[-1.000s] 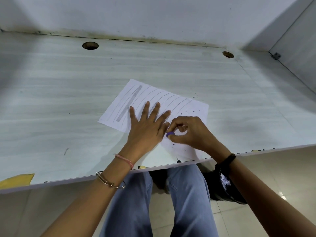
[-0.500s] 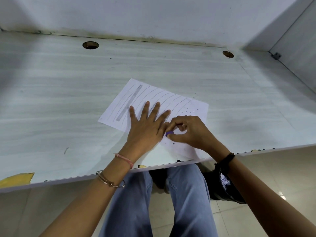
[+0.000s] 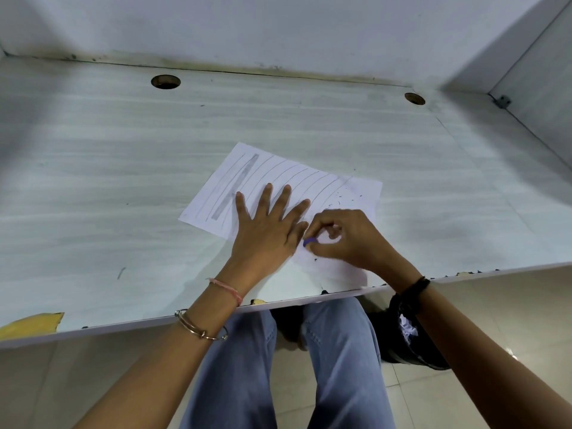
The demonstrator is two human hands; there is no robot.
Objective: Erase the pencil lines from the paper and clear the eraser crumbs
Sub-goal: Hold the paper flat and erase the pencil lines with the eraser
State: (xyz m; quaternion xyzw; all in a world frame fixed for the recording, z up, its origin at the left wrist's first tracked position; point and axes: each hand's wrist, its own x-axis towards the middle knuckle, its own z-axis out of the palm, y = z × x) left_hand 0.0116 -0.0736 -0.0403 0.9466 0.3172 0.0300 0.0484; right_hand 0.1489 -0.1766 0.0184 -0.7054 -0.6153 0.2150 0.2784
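Purple eraser [image 3: 309, 242] pinched in right hand [image 3: 348, 239] grip against paper [image 3: 366, 188], left hand [image 3: 266, 232] grip wide, pressed flat on it

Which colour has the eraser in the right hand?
The eraser is purple; the head view shows it best.

A pale, wood-grained desk [image 3: 123, 181] is carrying everything. 2 round holes are sitting near its far edge, 1 on the left [image 3: 165, 81] and 1 on the right [image 3: 414, 99]. A sheet of paper [image 3: 356, 193] is lying flat and skewed, its near corner reaching the front edge. It is showing curved pencil lines [image 3: 278, 171] and 1 thick grey band [image 3: 235, 187] toward its left end, with dark crumbs [image 3: 339, 198] lying scattered on its right part. A yellow chipped patch [image 3: 31, 325] is showing at the front-left edge, and a short dark mark [image 3: 121, 273] is lying on the bare top
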